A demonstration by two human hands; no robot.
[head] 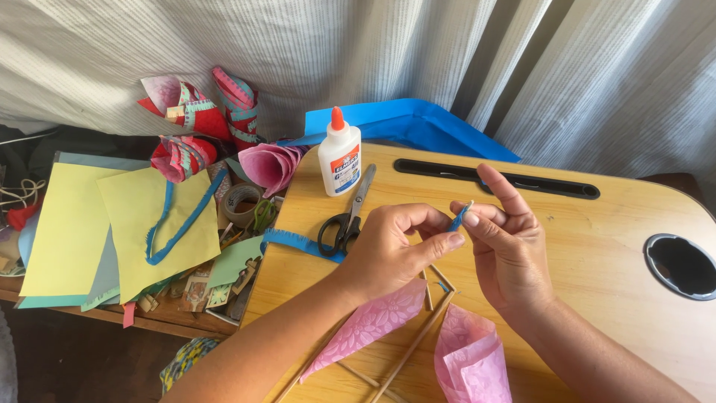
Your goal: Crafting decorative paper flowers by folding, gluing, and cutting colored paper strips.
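Lying at the lower centre of the frame, pink paper cones and thin wooden sticks sit just below both hands. Above them, the left hand and right hand meet fingertip to fingertip, both pinched shut on a small blue strip tilted up to the right. Scissors and a glue bottle lie farther, upper left.
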